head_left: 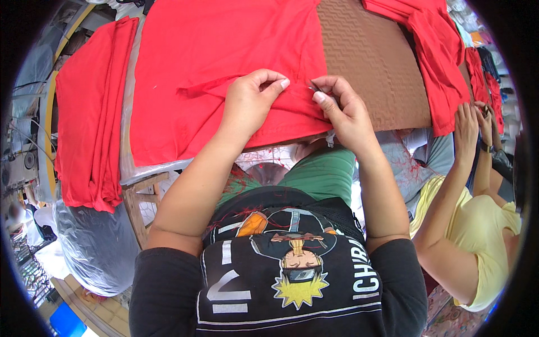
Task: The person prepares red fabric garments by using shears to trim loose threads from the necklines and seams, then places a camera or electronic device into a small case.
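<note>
The left hand (pixel 251 96) pinches a fold of the red garment (pixel 219 67) spread on the worktop (pixel 376 67). The right hand (pixel 343 109) grips a small metal thread snipper (pixel 312 87) at the same hem, just at 3 o'clock of the left. A stack of folded red cloth (pixel 90 112) lies at 9 o'clock; a co-worker's hands (pixel 469 123) work another red piece (pixel 438 50) at 3 o'clock.

A garment workshop: stacked red garments (pixel 90 112) on a padded worktable (pixel 376 67), co-worker beside.
</note>
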`<state>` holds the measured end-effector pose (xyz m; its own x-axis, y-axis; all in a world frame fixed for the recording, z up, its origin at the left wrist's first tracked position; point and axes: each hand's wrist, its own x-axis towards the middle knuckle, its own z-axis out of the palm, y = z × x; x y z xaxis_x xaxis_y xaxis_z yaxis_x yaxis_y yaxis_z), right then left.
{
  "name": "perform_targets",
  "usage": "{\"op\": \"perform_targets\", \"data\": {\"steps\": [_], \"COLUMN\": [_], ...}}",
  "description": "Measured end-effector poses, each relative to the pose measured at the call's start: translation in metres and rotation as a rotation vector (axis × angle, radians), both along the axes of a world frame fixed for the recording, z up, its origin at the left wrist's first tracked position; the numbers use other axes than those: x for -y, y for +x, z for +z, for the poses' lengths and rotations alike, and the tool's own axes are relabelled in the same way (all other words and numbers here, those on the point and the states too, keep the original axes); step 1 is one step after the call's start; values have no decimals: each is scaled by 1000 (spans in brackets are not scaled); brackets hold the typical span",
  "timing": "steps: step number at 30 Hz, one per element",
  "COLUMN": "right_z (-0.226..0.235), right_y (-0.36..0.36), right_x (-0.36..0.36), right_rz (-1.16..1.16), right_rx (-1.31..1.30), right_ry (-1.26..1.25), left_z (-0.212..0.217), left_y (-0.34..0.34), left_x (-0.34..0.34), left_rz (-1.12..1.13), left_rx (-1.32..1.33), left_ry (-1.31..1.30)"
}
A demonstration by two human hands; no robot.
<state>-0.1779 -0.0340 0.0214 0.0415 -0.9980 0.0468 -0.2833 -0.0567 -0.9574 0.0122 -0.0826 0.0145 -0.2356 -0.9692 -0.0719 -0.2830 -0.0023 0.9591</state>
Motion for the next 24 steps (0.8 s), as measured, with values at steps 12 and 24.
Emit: {"op": "perform_targets", "data": {"steps": [12, 24], "right_z": [6, 10], "right_y": [15, 22], "right_x": [-2, 0], "right_rz": [28, -10], "right_rx": [-429, -505], "right_ry": [-206, -243], "left_z": [-6, -2], "left_y": [-1, 0], "left_x": [4, 1], "left_rz": [-23, -30], "left_rx": [-278, -269], "left_ry": [107, 74]}}
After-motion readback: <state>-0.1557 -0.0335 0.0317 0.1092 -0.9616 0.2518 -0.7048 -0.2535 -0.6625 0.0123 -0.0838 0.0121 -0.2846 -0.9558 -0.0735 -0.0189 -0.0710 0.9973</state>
